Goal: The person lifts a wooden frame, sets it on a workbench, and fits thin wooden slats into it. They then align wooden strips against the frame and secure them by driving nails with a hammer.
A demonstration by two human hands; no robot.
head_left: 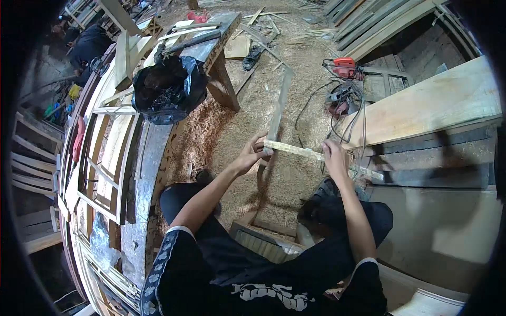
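A narrow pale wood strip [300, 151] lies crosswise in front of me, between my hands. My left hand [252, 153] is closed on its left end, where a longer flat grey strip [279, 105] also runs away across the floor. Further along, my right hand [335, 157] pinches the pale strip with thumb and fingers, and its right end sticks out past the wrist. Whether my left fingers also touch the grey strip cannot be made out.
Sawdust covers the floor [247, 116]. Red power tools [345, 67] with tangled cords lie ahead right, beside a wide plank [427, 102]. A black bag [167, 89] and wooden frames [105, 174] are at left. Another person [90, 50] is at the far left.
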